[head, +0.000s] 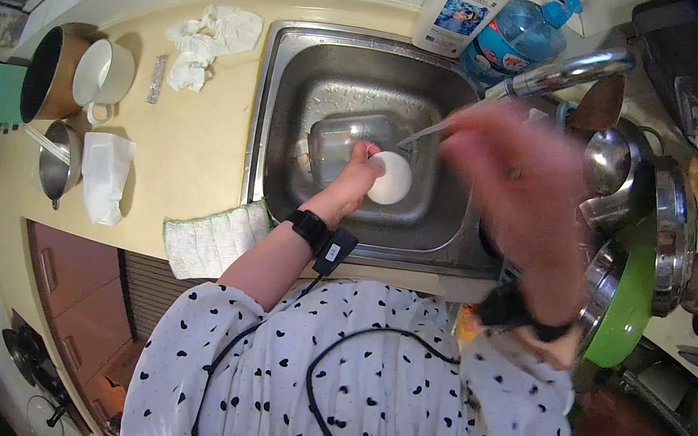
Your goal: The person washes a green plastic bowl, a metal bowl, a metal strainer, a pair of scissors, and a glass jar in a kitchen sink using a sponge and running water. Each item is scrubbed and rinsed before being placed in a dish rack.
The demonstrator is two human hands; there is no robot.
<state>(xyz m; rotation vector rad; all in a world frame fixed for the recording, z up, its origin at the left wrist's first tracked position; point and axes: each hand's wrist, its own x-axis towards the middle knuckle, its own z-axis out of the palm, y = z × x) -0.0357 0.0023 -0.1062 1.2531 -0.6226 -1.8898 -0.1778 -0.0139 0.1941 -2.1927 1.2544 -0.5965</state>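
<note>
My left hand [362,176] is over the stainless steel sink [346,236], its fingers closed on the edge of a small round white dish [391,179], perhaps a bowl or lid. Beneath that hand a clear rectangular container [341,132] rests in the basin. My right hand [501,149], blurred by motion, is over the sink's right edge near the faucet [570,72]. From its fingers a thin, pale, translucent item [428,132] points down toward the basin; what it is I cannot tell.
Left of the sink are crumpled paper [194,53], a white mug [100,72], pots and a folded cloth [214,240]. A white bottle [457,14] and a blue pump bottle [518,40] stand behind. A green bowl [626,313] and metal cookware crowd the right side.
</note>
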